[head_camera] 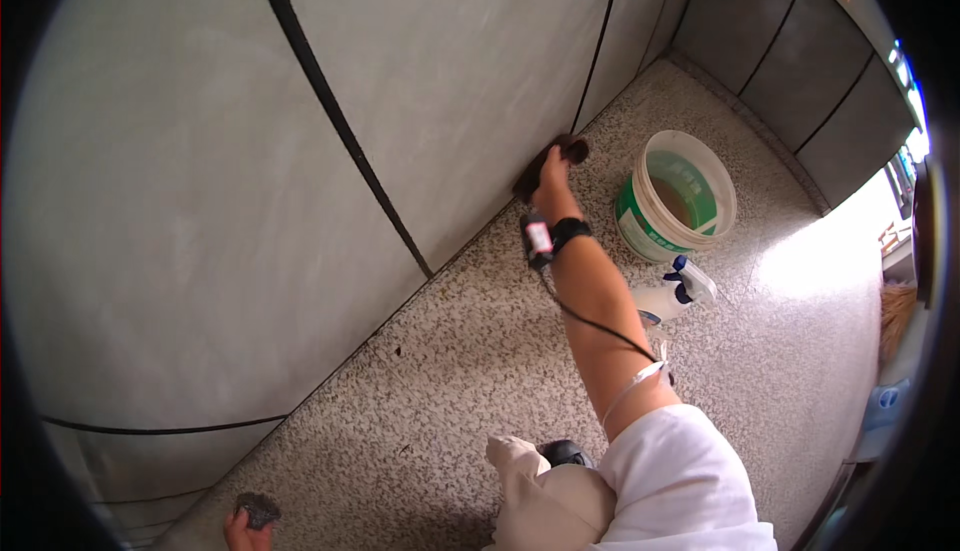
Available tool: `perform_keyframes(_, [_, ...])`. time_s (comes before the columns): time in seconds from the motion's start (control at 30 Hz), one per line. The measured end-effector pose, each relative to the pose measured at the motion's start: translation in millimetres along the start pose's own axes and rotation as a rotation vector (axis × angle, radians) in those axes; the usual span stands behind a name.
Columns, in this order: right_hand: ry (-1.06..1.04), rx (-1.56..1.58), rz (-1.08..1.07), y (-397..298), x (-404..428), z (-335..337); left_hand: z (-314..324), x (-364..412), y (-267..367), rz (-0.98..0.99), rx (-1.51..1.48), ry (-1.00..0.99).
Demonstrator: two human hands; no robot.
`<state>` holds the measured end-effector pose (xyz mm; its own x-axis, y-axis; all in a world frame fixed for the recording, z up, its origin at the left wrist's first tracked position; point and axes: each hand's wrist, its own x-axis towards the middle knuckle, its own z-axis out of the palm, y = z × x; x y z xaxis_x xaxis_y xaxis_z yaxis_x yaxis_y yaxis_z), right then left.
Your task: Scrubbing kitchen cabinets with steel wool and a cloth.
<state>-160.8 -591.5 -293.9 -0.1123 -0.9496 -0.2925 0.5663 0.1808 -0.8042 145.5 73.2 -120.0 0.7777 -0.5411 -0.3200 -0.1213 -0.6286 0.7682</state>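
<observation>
Far out in front, my right hand presses a dark brown cloth against the foot of a grey wall panel, where it meets the speckled floor. Part of the cloth is bunched beside the thumb. A small device is strapped to that wrist, with a black cable running up the forearm. Low on the left, my left hand pinches a dark scouring pad, which looks like steel wool. The frame's bottom edge cuts off the left arm.
Right of my right forearm stands a white and green plastic bucket with murky liquid inside. A white spray bottle with a blue trigger is partly behind the forearm. Grey panels close off the far right corner. A broom-like bristle head shows at the right edge.
</observation>
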Motion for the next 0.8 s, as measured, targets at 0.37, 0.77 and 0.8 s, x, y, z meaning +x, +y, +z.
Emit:
perform_keyframes(0.37, [-0.048, -0.204, -0.099, 101.2, -200.3, 72.0, -19.9, -10.8, -16.3, 0.082, -0.158, -0.037])
perform_keyframes(0.77, [0.03, -0.39, -0.899, -36.0, -139.3, 113.2, -44.5, -7.3, -59.2, -0.236, -0.872, 0.143])
perform_keyframes(0.8, [0.162, -0.381, -0.838, -25.5, -131.3, 106.7, -47.1, -10.8, -57.4, -0.259, -0.889, 0.139])
